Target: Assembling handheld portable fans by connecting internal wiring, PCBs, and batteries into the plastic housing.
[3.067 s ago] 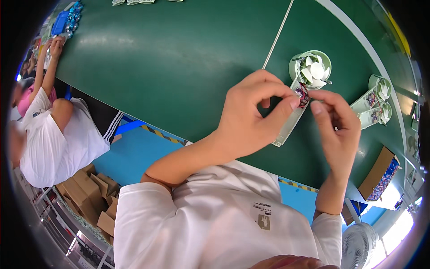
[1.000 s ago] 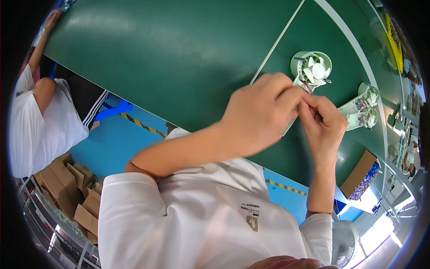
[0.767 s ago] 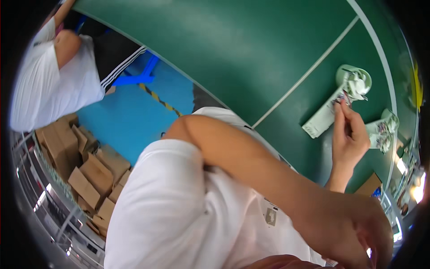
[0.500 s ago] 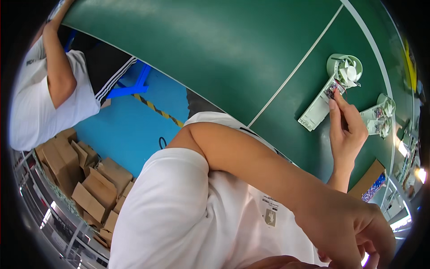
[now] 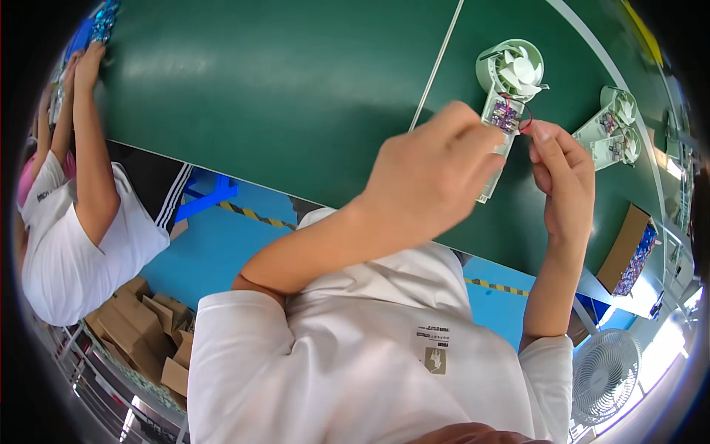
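A pale green handheld fan (image 5: 508, 74) lies open on the green table (image 5: 281, 89), its white blades at the far end and a small circuit board with red wire showing in the handle. My left hand (image 5: 436, 174) is curled over the fan's handle, covering its lower part. My right hand (image 5: 563, 177) pinches the red wire at the right side of the circuit board. What my left fingers grip under the hand is hidden.
Two more pale green fan bodies (image 5: 610, 129) lie to the right. A cardboard box (image 5: 632, 248) of parts sits at the table's right edge. Another person (image 5: 74, 214) in a white shirt works at the left. Folded cartons (image 5: 140, 333) and a floor fan (image 5: 603, 374) stand below.
My left hand, which had dropped away toward the lower right, has come back up onto the fan's handle. My right hand stayed at the circuit board.
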Tool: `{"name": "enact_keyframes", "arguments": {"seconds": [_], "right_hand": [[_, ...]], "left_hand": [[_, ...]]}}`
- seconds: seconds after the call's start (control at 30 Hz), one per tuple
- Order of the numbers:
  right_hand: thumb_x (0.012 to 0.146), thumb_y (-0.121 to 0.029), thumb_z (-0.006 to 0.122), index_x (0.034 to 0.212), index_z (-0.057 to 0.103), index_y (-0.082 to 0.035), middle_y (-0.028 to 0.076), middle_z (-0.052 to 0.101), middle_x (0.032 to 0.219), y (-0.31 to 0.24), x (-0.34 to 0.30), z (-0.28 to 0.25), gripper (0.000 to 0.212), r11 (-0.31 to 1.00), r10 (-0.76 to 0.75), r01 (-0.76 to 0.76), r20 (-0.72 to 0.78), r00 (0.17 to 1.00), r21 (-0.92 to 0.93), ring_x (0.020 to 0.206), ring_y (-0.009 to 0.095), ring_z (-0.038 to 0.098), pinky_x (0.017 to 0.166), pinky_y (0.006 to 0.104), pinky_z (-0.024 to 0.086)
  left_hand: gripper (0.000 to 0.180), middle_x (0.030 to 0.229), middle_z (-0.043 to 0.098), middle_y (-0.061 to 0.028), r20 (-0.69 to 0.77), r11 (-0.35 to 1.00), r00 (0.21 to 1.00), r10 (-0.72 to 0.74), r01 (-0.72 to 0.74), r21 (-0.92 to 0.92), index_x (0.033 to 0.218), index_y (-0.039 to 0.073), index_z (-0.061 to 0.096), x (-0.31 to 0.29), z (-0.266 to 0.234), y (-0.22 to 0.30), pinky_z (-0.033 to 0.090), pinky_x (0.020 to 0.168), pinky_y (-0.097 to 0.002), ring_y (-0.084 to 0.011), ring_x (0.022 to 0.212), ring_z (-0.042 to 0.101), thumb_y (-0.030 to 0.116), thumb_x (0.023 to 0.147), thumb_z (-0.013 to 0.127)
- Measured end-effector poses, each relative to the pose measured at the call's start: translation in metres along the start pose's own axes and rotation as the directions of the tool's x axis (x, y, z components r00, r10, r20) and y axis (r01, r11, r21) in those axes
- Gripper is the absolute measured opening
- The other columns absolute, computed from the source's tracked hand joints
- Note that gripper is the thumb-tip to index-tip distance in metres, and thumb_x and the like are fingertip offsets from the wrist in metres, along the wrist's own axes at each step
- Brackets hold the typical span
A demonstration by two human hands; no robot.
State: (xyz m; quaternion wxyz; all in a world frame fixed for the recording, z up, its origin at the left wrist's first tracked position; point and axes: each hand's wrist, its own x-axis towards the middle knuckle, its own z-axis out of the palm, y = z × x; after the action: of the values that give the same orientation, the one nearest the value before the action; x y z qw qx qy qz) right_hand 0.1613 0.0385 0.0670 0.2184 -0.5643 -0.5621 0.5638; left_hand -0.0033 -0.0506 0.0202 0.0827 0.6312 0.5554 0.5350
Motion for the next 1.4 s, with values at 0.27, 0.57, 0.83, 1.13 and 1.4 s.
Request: {"name": "enact_keyframes", "arguments": {"seconds": [0.27, 0.57, 0.83, 1.13, 1.4], "right_hand": [[0.091, -0.022, 0.069, 0.100, 0.071, 0.000, -0.006, 0.053, 0.071, 0.002, 0.005, 0.003, 0.023, 0.993, 0.046, -0.058, 0.119, 0.992, 0.100, 0.059, 0.000, 0.038, 0.050, 0.0183, 0.024], [0.092, -0.020, 0.068, 0.101, 0.069, 0.000, -0.005, 0.053, 0.070, 0.012, 0.003, 0.002, 0.022, 0.984, 0.008, -0.033, 0.142, 0.990, 0.176, 0.057, 0.002, 0.037, 0.051, 0.0186, 0.026], [0.097, -0.013, 0.063, 0.101, 0.065, 0.000, -0.003, 0.059, 0.085, 0.022, 0.007, 0.006, 0.014, 0.954, -0.294, 0.295, 0.028, 0.955, -0.059, 0.074, 0.004, 0.049, 0.064, 0.0172, 0.037], [0.097, -0.012, 0.063, 0.101, 0.065, 0.000, 0.001, 0.063, 0.089, 0.033, 0.015, 0.008, 0.013, 0.904, -0.403, 0.403, 0.033, 0.915, -0.145, 0.071, 0.007, 0.056, 0.065, 0.0196, 0.044], [0.096, -0.011, 0.064, 0.101, 0.066, 0.000, 0.002, 0.064, 0.090, 0.036, 0.016, 0.006, 0.013, 0.882, -0.442, 0.442, 0.034, 0.896, -0.162, 0.070, 0.008, 0.060, 0.064, 0.0203, 0.046]], "left_hand": [[0.021, 0.084, 0.058, -0.0037, 0.097, 0.982, 0.977, -0.187, 0.187, 0.014, 0.096, 0.007, 0.066, 0.009, 0.008, -0.005, 0.046, 0.051, -0.0307, -0.0205, 0.060, 0.057, 0.013, 0.080, 0.078], [0.017, 0.082, 0.058, -0.0002, 0.042, 0.990, 0.991, -0.129, 0.126, 0.065, 0.093, 0.010, 0.067, 0.006, 0.018, -0.005, 0.046, 0.047, -0.0288, -0.0175, 0.058, 0.060, 0.013, 0.080, 0.077], [0.036, 0.082, 0.055, 0.0005, 0.058, 0.962, 0.965, -0.256, 0.248, 0.118, 0.106, 0.012, 0.064, 0.003, 0.013, -0.007, 0.043, 0.045, -0.0282, -0.0158, 0.057, 0.056, 0.025, 0.077, 0.080], [0.034, 0.081, 0.055, 0.0002, 0.097, 0.961, 0.960, -0.263, 0.252, 0.110, 0.107, 0.014, 0.065, 0.002, 0.014, -0.013, 0.044, 0.049, -0.0293, -0.0175, 0.057, 0.055, 0.024, 0.078, 0.079], [0.032, 0.079, 0.056, 0.0008, 0.085, 0.961, 0.960, -0.265, 0.256, 0.107, 0.105, 0.015, 0.067, 0.003, 0.012, -0.013, 0.045, 0.049, -0.0298, -0.0176, 0.057, 0.056, 0.024, 0.077, 0.079]]}}
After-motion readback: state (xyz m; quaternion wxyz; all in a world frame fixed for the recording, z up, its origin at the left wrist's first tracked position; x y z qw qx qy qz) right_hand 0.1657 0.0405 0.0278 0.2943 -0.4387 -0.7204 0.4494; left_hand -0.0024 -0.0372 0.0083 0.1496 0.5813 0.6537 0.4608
